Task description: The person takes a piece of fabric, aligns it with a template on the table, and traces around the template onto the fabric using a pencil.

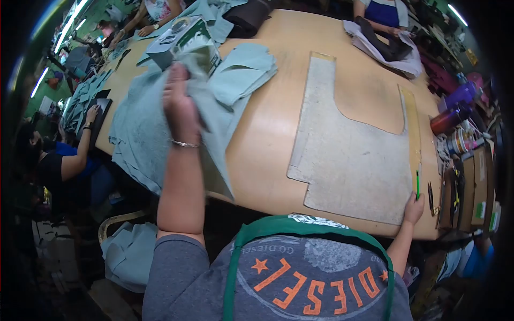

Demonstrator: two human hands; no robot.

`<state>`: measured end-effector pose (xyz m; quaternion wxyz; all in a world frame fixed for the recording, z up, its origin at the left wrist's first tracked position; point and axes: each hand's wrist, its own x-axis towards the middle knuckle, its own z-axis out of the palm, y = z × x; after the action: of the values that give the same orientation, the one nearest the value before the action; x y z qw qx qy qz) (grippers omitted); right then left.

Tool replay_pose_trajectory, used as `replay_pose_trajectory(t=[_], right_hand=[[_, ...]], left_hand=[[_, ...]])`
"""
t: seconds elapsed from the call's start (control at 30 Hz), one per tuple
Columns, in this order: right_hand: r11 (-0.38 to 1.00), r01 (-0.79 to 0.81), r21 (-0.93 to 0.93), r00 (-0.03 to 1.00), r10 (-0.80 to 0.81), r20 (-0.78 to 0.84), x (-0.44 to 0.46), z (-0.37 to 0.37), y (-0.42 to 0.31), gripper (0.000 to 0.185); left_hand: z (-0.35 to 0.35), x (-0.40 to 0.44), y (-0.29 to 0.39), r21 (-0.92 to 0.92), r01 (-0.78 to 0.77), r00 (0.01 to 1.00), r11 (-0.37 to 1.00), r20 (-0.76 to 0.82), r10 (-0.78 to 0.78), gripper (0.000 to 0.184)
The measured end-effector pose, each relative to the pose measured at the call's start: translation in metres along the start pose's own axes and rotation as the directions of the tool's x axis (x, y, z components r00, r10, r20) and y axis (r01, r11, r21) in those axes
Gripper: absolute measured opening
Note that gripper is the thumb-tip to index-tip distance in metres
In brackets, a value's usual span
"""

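Observation:
My left hand [181, 104], blurred by motion, grips a light green fabric piece [211, 128] that hangs down over the table's front edge. Beneath and beside it lies a stack of the same fabric [139, 123]. At the table's front right edge, my right hand [414, 207] is closed around a green pen [417, 184] pointing upward. Just left of that hand, a large grey pattern board [348, 155] with a deep curved cutout lies flat on the table. More cut fabric [243, 75] is spread right of the raised left hand.
A box [187, 40] stands behind the stack. Co-workers' hands [393, 29] are at the far right with dark and white cloth; another person [69, 160] sits at left. Boxes and tools [468, 187] line the right edge. Fabric lies on a chair [128, 254].

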<state>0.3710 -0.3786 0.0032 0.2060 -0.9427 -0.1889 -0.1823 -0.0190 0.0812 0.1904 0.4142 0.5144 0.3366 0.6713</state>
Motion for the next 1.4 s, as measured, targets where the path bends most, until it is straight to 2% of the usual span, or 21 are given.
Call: replay_pose_trajectory(t=[0.03, 0.1, 0.13, 0.17, 0.2, 0.23, 0.3, 0.37, 0.43, 0.53, 0.6, 0.67, 0.8, 1.1, 1.2, 1.3, 1.4], right_hand=[[1.000, 0.007, 0.004, 1.000, -0.007, 0.000, 0.002, 0.000, 0.002, 0.026], [1.000, 0.016, 0.014, 1.000, -0.016, 0.006, 0.000, -0.001, -0.001, 0.025], [1.000, 0.004, 0.022, 1.000, -0.004, 0.006, -0.002, 0.000, -0.001, 0.025], [1.000, -0.005, 0.030, 1.000, 0.005, 0.003, -0.003, 0.001, -0.002, 0.025], [0.999, -0.012, 0.036, 1.000, 0.012, 0.000, -0.002, -0.002, -0.004, 0.025], [0.997, -0.017, 0.075, 1.000, 0.016, 0.009, -0.004, -0.006, -0.008, 0.025], [0.995, 0.014, 0.103, 1.000, -0.013, -0.015, -0.002, -0.009, -0.008, 0.025], [0.993, 0.083, 0.082, 0.995, -0.078, -0.061, -0.003, -0.001, 0.001, 0.025], [0.989, 0.074, 0.126, 0.997, -0.070, -0.035, -0.004, -0.006, -0.004, 0.025], [0.982, 0.048, 0.182, 0.999, -0.049, 0.000, -0.004, -0.009, -0.010, 0.024], [0.977, 0.063, 0.204, 0.998, -0.066, 0.007, -0.003, -0.010, -0.007, 0.023], [0.980, 0.053, 0.190, 0.998, -0.061, 0.033, -0.003, -0.013, -0.008, 0.023], [0.974, 0.143, 0.175, 0.990, -0.141, -0.022, -0.003, -0.010, -0.004, 0.024], [0.970, 0.102, 0.220, 0.993, -0.113, 0.037, -0.004, -0.011, -0.004, 0.024], [0.963, 0.178, 0.201, 0.983, -0.184, 0.013, -0.002, -0.011, -0.004, 0.024], [0.967, 0.092, 0.239, 0.991, -0.112, 0.072, -0.003, -0.016, -0.009, 0.024], [0.966, 0.108, 0.237, 0.990, -0.126, 0.060, -0.003, -0.016, -0.010, 0.024]], left_hand=[[0.018, -0.032, 0.009, 0.176, -0.215, 0.960, 0.961, 0.220, 0.174, 0.027], [0.060, -0.072, 0.012, -0.151, 0.049, 0.908, 0.987, 0.419, 0.019, 0.014], [0.081, -0.092, 0.011, -0.318, 0.244, 0.857, 0.916, 0.512, -0.051, 0.011], [0.097, -0.104, 0.003, -0.344, 0.427, 0.705, 0.836, 0.706, -0.069, 0.012], [0.108, -0.121, 0.025, -0.111, 0.628, 0.508, 0.770, 0.808, -0.298, 0.022], [0.114, -0.128, 0.020, -0.024, 0.531, 0.417, 0.847, 0.877, -0.237, 0.034], [0.118, -0.137, 0.040, -0.127, 0.244, 0.441, 0.962, 0.897, 0.007, 0.036], [0.104, -0.134, 0.077, -0.246, 0.025, 0.446, 0.969, 0.870, 0.210, 0.037], [0.078, -0.127, 0.124, -0.376, -0.125, 0.398, 0.918, 0.829, 0.394, 0.039], [0.039, -0.123, 0.190, -0.576, -0.213, 0.249, 0.789, 0.749, 0.614, 0.040], [0.025, -0.131, 0.221, -0.653, -0.214, 0.152, 0.727, 0.713, 0.685, 0.042], [0.020, -0.140, 0.238, -0.682, -0.213, 0.102, 0.700, 0.697, 0.710, 0.043], [0.020, -0.156, 0.251, -0.694, -0.241, 0.078, 0.678, 0.683, 0.727, 0.046], [0.021, -0.171, 0.252, -0.657, -0.306, 0.143, 0.689, 0.684, 0.715, 0.052], [0.020, -0.173, 0.255, -0.633, -0.327, 0.141, 0.702, 0.701, 0.699, 0.054], [0.017, -0.173, 0.254, -0.629, -0.335, 0.158, 0.701, 0.696, 0.700, 0.056], [0.014, -0.172, 0.254, -0.626, -0.349, 0.163, 0.697, 0.692, 0.703, 0.058]])
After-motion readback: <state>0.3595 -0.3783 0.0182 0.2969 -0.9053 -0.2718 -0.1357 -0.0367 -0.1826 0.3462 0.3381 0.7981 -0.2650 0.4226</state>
